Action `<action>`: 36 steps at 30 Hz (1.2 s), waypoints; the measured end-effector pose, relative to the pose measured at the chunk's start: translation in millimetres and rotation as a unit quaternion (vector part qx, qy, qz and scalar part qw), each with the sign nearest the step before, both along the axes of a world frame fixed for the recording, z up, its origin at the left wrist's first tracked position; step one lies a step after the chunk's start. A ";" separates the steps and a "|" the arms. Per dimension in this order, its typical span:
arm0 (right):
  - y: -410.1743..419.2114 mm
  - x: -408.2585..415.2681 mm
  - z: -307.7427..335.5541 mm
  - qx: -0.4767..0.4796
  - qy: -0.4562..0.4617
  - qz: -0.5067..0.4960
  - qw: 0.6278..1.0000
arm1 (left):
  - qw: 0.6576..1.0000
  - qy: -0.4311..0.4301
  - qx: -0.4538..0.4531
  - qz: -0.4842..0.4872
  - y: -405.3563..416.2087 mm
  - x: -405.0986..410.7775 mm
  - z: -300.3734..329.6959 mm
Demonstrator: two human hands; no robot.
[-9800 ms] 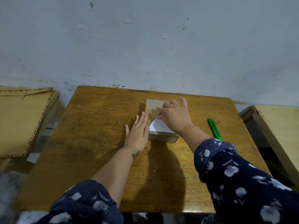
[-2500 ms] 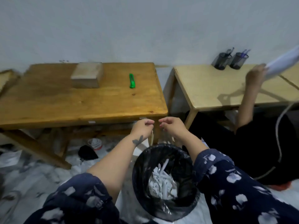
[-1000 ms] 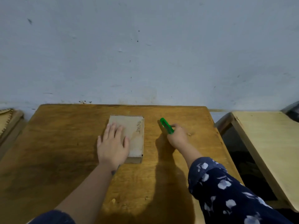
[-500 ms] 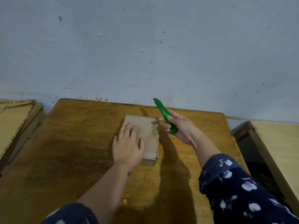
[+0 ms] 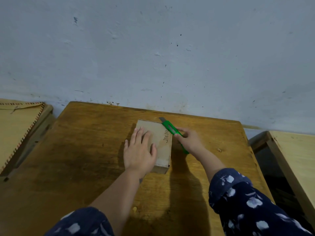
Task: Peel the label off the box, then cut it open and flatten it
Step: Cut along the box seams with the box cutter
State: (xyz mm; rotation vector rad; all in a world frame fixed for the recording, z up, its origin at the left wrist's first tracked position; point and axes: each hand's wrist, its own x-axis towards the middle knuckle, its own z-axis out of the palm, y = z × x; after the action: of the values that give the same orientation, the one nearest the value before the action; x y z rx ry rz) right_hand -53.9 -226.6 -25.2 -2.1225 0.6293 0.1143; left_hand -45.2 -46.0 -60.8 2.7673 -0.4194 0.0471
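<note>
Cardboard box point(image 5: 157, 142): brown and closed, it is lying flat at about the table's centre, slightly toward 12 o'clock, its long side running 12 to 6; handwriting is showing along its 3 o'clock edge.
Label: none is showing on the bare top face, so the peeling step is looking finished, as far as this view tells.
Left hand point(image 5: 139, 151): it is pressing down on the 9 o'clock half of the box top with fingers straight and spread, pinning the box.
Right hand point(image 5: 188, 141): at 3 o'clock of the box, its fingers are wrapping round the green utility knife point(image 5: 173, 132).
Knife blade: extended, its tip is sitting at the box's 1 o'clock corner; whether it is biting the cardboard I cannot tell.
Progress: cutting is only just starting; no slit is showing, and opening and flattening are remaining.
Wooden table point(image 5: 85, 150): it is carrying the box, against a pale blue wall point(image 5: 153, 48).
Neighbours: a lighter table point(image 5: 296, 150) is standing at 3 o'clock, a woven-edged mat point(image 5: 15, 126) at 9 o'clock.
</note>
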 end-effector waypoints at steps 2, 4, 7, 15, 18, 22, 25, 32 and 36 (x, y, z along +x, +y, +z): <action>0.7 5.8 2.9 -0.082 -0.006 0.028 0.996 | 1.000 0.003 0.002 -0.001 0.5 0.1 -0.7; 4.7 11.3 6.7 -0.145 -0.029 0.061 0.987 | 1.000 0.014 0.009 -0.005 0.2 0.3 -0.8; 15.1 19.6 13.8 -0.290 -0.064 0.141 0.944 | 0.999 0.028 0.023 -0.009 -0.5 0.2 0.4; 42.9 32.8 21.5 -0.428 -0.071 0.201 0.879 | 0.998 0.028 0.055 -0.014 -3.6 0.0 4.2; 45.2 35.2 20.2 -0.434 -0.066 0.199 0.876 | 0.998 0.026 0.049 -0.013 -3.5 -0.5 4.0; 48.0 39.2 18.5 -0.438 -0.064 0.198 0.874 | 0.998 0.025 0.050 -0.012 -3.6 -0.8 3.0; 52.2 42.0 19.3 -0.457 -0.069 0.208 0.862 | 0.998 0.025 0.058 -0.009 -3.8 -0.2 1.8; 56.8 45.1 27.3 -0.502 -0.059 0.239 0.829 | 0.997 0.028 0.066 -0.005 -4.8 -0.3 4.0; 47.9 40.0 29.7 -0.512 -0.045 0.240 0.824 | 0.998 0.030 0.054 0.002 -5.7 -1.8 5.4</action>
State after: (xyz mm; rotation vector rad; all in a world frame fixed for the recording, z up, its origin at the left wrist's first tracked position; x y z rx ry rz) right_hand -13.9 -178.7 4.5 -3.2820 0.0245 -0.0761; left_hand -47.0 -51.6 -55.3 2.8666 -0.4118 -0.0605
